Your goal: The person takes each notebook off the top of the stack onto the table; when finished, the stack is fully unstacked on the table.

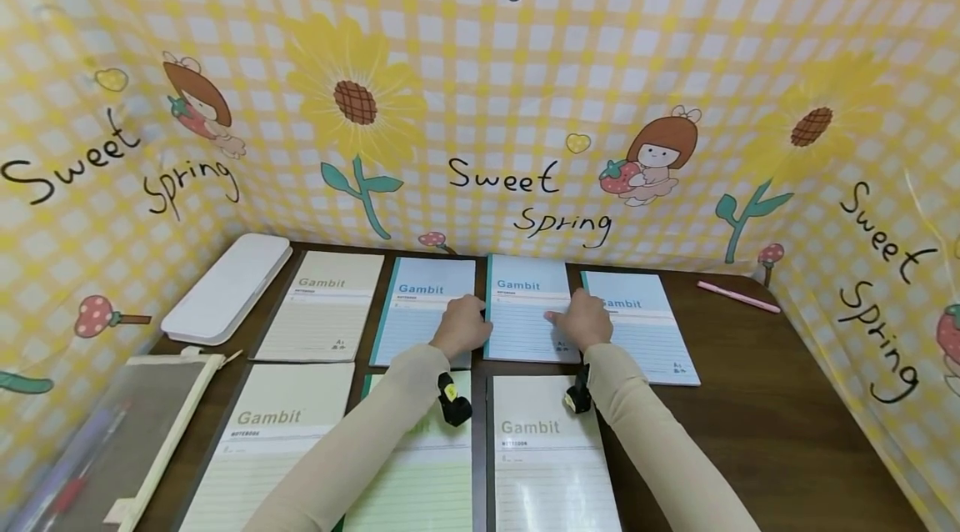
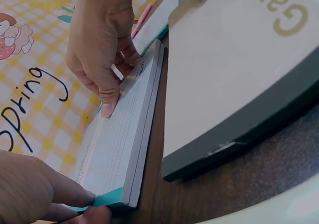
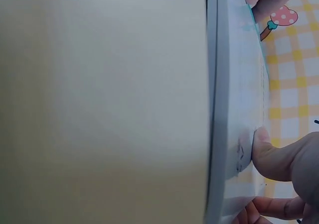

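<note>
A blue Gambit notebook [image 1: 525, 323] with a teal spine lies in the back row, between two other blue ones. My left hand [image 1: 461, 326] holds its spine edge; in the left wrist view, the thumb and fingers [image 2: 72, 188] meet at the teal corner. On the opposite edge, my right hand [image 1: 588, 322] grips it, thumb resting on the cover and fingers at the side, as the right wrist view also shows [image 3: 279, 162]. Two layers of page edges [image 2: 144, 134] show there, one on the other. The fingers' undersides are hidden.
Blue notebooks flank it at left [image 1: 423, 315] and right [image 1: 645, 332]. Nearer lie a green notebook [image 1: 420, 486] and pale grey ones [image 1: 551, 465]. A white case [image 1: 228, 290] and a mesh pouch [image 1: 142, 399] are at left, a pink pen [image 1: 738, 297] at right.
</note>
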The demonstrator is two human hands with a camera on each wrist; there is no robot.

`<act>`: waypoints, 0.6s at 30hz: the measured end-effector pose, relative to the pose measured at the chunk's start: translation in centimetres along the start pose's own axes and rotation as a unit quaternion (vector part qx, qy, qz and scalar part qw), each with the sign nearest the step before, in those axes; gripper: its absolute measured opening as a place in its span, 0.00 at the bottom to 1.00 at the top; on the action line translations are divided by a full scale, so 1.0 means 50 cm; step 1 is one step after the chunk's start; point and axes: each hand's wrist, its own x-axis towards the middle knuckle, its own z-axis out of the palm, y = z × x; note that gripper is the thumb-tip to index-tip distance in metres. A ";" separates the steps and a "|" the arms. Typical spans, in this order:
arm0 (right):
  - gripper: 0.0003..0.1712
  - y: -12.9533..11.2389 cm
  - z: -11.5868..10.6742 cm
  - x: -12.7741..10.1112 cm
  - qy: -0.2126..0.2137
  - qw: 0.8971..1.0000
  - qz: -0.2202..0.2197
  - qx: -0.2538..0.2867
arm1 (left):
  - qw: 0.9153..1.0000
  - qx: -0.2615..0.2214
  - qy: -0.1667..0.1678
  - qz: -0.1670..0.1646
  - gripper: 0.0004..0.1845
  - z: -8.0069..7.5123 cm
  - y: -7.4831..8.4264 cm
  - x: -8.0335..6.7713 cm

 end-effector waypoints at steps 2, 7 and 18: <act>0.28 0.000 -0.001 -0.002 0.001 1.000 0.000 -0.002 | 1.000 -0.001 -0.002 0.000 0.08 0.002 -0.001 0.002; 0.31 -0.004 -0.003 -0.006 0.007 1.000 -0.011 -0.016 | 1.000 -0.014 0.000 0.009 0.08 0.000 -0.004 -0.001; 0.23 0.006 -0.003 -0.003 0.001 1.000 0.000 0.017 | 1.000 -0.018 0.003 0.020 0.19 0.002 -0.008 0.002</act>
